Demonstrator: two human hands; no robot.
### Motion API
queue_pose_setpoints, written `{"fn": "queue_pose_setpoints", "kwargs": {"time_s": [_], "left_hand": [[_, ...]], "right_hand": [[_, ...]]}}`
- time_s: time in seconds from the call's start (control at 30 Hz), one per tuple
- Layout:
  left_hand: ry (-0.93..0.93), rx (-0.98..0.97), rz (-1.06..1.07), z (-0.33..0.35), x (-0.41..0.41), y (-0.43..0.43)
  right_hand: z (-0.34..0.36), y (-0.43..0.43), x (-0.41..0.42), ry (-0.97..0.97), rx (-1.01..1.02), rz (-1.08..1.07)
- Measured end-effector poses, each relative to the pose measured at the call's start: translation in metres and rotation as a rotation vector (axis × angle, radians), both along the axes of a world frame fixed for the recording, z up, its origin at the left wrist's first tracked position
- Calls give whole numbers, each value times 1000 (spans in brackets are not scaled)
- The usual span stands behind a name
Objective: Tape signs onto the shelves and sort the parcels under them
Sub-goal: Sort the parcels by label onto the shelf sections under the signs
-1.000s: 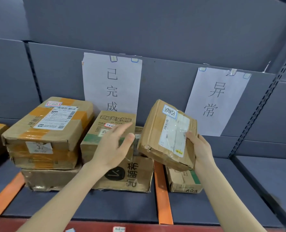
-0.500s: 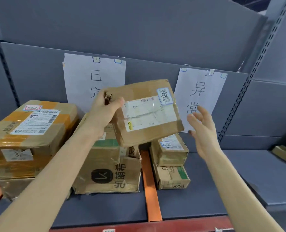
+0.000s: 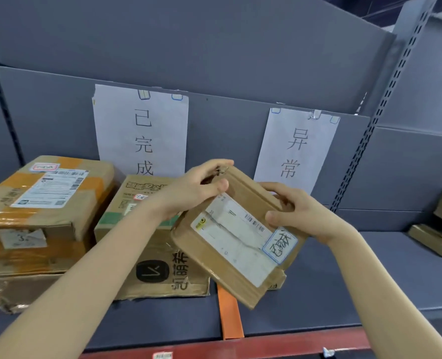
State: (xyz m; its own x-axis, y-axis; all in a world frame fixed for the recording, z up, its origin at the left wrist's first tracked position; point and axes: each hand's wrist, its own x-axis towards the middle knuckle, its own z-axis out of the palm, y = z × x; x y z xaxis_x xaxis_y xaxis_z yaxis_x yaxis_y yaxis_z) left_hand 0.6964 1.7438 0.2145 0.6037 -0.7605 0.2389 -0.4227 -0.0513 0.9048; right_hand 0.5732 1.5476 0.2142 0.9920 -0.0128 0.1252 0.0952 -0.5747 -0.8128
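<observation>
Head view, down onto the shelf (image 3: pixel 370 275). Small brown parcel (image 3: pixel 230 255) held up in front of the shelf's middle, tilted, label side up; whether touching anything beneath, cannot tell. Left hand (image 3: pixel 189 195) clamped on its far left corner, thumb on top, fingers curled over the far edge. Right hand (image 3: pixel 302 216) clamped on its far right edge, thumb pressed on the top face just beside a blue-bordered handwritten sticker (image 3: pixel 279 246). White shipping label (image 3: pixel 233 237) across the top face, creased.

Taped to the shelf's back panel: left sign (image 3: pixel 142 130) and right sign (image 3: pixel 296 146), well apart; held parcel below and between them. Under the left sign: large parcel with orange tape (image 3: pixel 41 203) at the shelf's left end, stacked on a crushed box (image 3: pixel 25 291); just beside it, a printed carton (image 3: pixel 121 200) on a flatter carton with a black logo (image 3: pixel 168 281). Orange strip (image 3: pixel 230 314) at the shelf's front edge, partly hidden by the held parcel. More brown parcels (image 3: pixel 437 237) at the shelf's far right edge, blurred.
</observation>
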Motion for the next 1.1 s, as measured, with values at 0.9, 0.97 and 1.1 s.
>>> {"fn": "queue_pose_setpoints", "kwargs": {"time_s": [0.9, 0.97, 1.1], "left_hand": [[-774, 646, 608, -89, 32, 74], [-772, 584, 643, -85, 32, 84], [-890, 485, 759, -76, 30, 107]], "right_hand": [[-50, 26, 94, 44, 795, -580], [-45, 37, 106, 45, 781, -561], [-41, 69, 130, 84, 733, -495]]}}
